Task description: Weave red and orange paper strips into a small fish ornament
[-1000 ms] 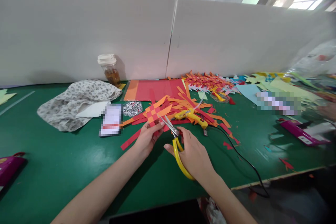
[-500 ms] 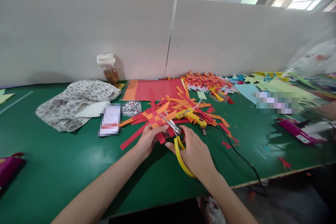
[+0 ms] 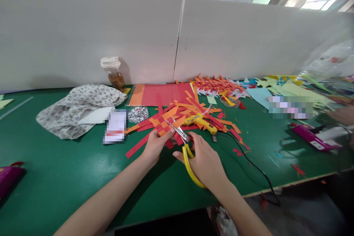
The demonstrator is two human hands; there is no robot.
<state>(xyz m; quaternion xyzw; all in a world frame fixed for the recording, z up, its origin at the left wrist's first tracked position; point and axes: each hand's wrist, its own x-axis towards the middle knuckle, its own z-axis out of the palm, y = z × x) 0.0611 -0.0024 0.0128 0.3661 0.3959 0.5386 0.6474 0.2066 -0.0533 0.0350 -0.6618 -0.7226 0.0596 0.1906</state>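
My left hand [image 3: 157,143] pinches a woven piece of red and orange paper strips [image 3: 162,124], its thumb lying on top. Yellow-handled scissors [image 3: 190,169] are in my right hand [image 3: 206,156], fingers through the loops. The blades are slightly apart, pointing up and left over the woven piece. Just beyond lie loose red and orange paper strips [image 3: 182,111] in a heap. A yellow hot glue gun [image 3: 200,121] rests right of the blades, its black cord running off the table's front edge.
Behind the heap lies a packet of red and orange paper [image 3: 163,94]. To the left are a phone [image 3: 115,125], a bag of small black-and-white pieces [image 3: 138,114], patterned cloth [image 3: 80,107] and a lidded cup [image 3: 113,73]. At right, another person's hand [image 3: 341,116] is near a purple case [image 3: 315,138].
In my left hand the woven piece has turned and shifted slightly; a red strip end below the thumb shows less. My right hand with the scissors has barely moved.
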